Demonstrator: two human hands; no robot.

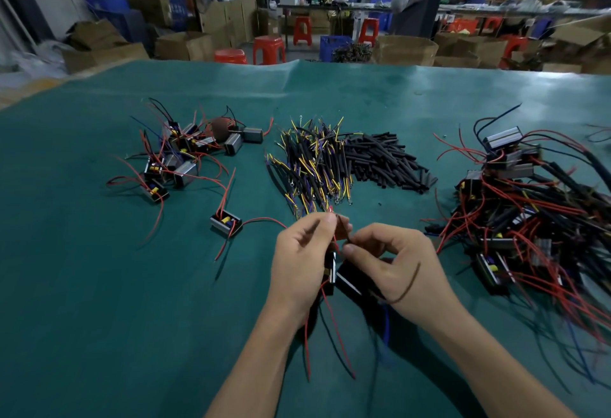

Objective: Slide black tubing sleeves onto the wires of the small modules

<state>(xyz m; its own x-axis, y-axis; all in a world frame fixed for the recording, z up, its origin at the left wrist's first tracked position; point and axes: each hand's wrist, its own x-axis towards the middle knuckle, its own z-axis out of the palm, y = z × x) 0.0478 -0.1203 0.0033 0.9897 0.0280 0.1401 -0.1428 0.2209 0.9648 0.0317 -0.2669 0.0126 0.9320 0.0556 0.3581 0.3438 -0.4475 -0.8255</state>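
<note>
- Green matting covers your tabletop (99, 285), creased at its far edge, in a workshop with cardboard boxes (185, 44), red stools (268, 49) and blue crates (334, 45) behind it.
- Your left hand (302, 259) is up over the near middle of the mat, thumb and fingers pinching a thin red wire (335, 244) near its tip; more red wire trails down past your wrist.
- Your right hand (393, 265) is just beside it, fingers curled, pinching a short black tubing sleeve (345, 237) at the red wire; motion blur hides whether the sleeve is already on the wire.
- Between and below your hands hangs a small module (332, 272), a dark boxy block with a pale edge; which hand bears it I cannot tell.
- Straight ahead lies a pile of loose black sleeves (386, 159), matte and cylindrical, touching a heap of yellow-and-purple leads (310, 159).
- One lone module (226, 222) with a yellow part and red wires lies left of your left hand.
- Further left sits a cluster of modules (180, 153); at your right, a big tangle of modules (529, 206) with red and black wires.
</note>
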